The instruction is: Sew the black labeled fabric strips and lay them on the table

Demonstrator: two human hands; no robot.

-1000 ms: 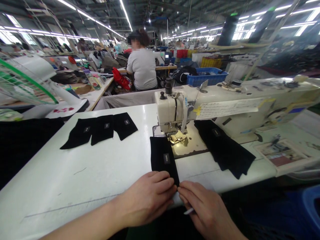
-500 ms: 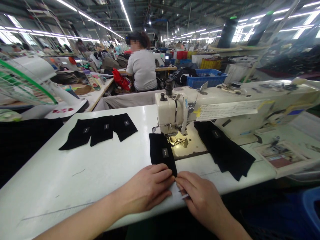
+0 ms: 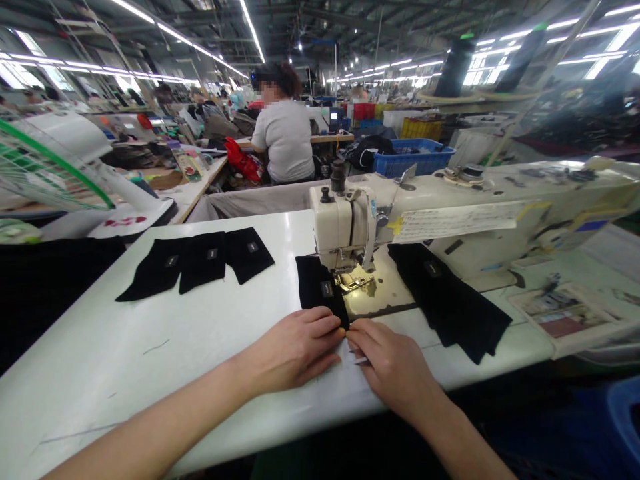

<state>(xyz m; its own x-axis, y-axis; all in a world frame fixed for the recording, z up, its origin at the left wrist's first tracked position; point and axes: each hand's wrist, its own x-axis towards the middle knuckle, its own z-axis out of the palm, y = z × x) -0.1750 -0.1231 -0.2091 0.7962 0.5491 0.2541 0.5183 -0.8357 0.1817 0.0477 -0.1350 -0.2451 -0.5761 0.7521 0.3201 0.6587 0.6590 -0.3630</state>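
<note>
A black fabric piece (image 3: 313, 283) with a small label lies at the sewing machine (image 3: 345, 227), its right edge beside the presser foot (image 3: 354, 283). My left hand (image 3: 305, 347) rests on the near end of this piece, fingers together and pressing its edge. At the same near corner, the fingertips of my right hand (image 3: 393, 363) pinch the fabric, almost touching the left fingers. A small pointed metal tool (image 3: 361, 361) pokes out from under the right palm; its kind is mostly hidden. The fabric under my fingers is covered from view.
Several labelled black pieces (image 3: 203, 257) lie on the table's left side. More black pieces (image 3: 445, 293) lie right of the needle area, near a parts tray (image 3: 565, 310). A white fan (image 3: 90, 160) stands at left. Beyond sits a person (image 3: 287, 137) near a blue basket (image 3: 415, 157).
Both hands have moved forward, away from me, sliding the black fabric piece a little farther along the presser foot. The other fabric pieces stay put.
</note>
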